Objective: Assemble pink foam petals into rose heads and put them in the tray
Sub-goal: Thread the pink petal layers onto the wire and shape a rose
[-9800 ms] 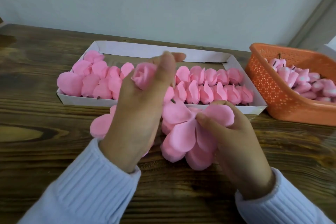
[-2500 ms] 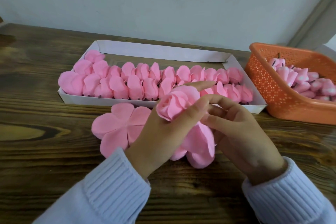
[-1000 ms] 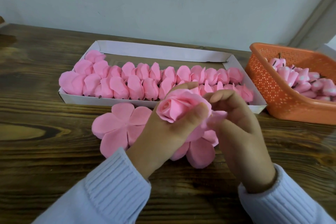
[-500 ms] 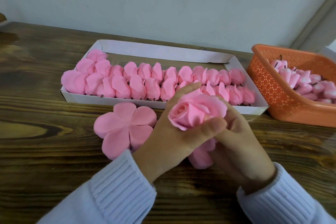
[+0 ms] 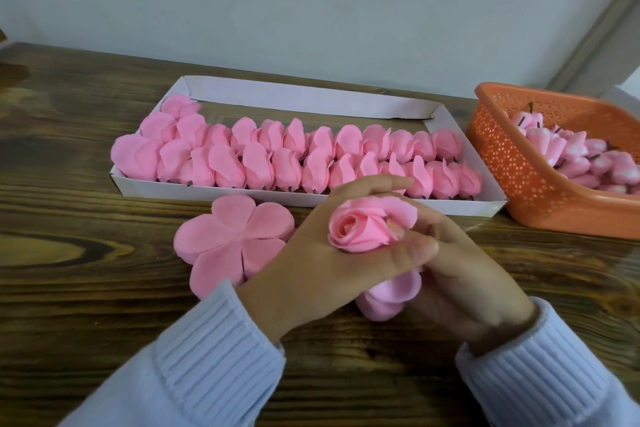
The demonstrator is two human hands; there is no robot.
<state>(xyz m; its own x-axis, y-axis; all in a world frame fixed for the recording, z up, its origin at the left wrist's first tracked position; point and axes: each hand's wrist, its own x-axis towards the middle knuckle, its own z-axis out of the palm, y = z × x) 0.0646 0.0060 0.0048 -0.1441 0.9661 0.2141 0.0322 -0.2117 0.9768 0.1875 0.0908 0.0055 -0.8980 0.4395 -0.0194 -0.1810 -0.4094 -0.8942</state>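
My left hand (image 5: pixel 311 263) is closed around a pink foam rose head (image 5: pixel 363 229), its curled centre facing up. My right hand (image 5: pixel 464 274) presses against the same rose from the right and below, with its fingers on the outer petals (image 5: pixel 388 298) that hang under the rose. A flat five-lobed pink petal piece (image 5: pixel 232 239) lies on the table left of my hands. Behind them the white cardboard tray (image 5: pixel 311 100) holds two rows of finished pink rose heads (image 5: pixel 311 156).
An orange perforated plastic basket (image 5: pixel 519 177) with several pink buds on dark stems stands at the right, touching the tray's corner. The wooden table (image 5: pixel 69 288) reaches back to a pale wall. My pale blue knit sleeves cover the near edge.
The loose outer petals have been folded up around the rose centre. Both hands have closed in on the rose, and the right hand has shifted under it.
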